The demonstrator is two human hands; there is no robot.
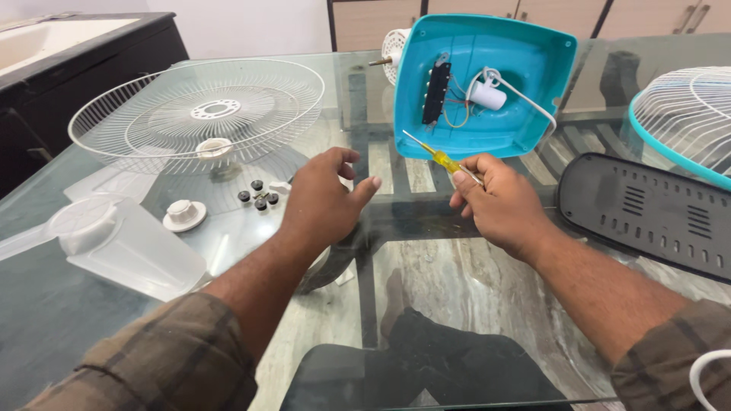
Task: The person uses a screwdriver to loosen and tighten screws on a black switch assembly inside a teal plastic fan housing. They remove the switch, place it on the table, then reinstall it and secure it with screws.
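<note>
Right hand [499, 202] is pinching a small screwdriver [442, 157] with a yellow handle, fingers curled shut round the handle's lower end, thin shaft pointing toward 11 o'clock at the turquoise fan base shell [476, 84]. Driver is looking light and rigid, smooth plastic handle so probably a bit slick; best held on the handle, not the shaft, which is what the hand is doing. Shell is lying open side up on the glass table [472, 281] at 12 o'clock from the hand, showing a black switch strip [435, 93], loose wires and a white capacitor [487, 95]; wiring is looking fragile, so I'd hold the shell by its rim. Left hand [324, 199] is hovering empty, fingers half spread, palm down, just right of a cluster of small black screws [259, 195]. Wire fan guard [199, 114] is sitting at 10 o'clock from it. Both forearms are reaching forward, sleeves pushed up.
</note>
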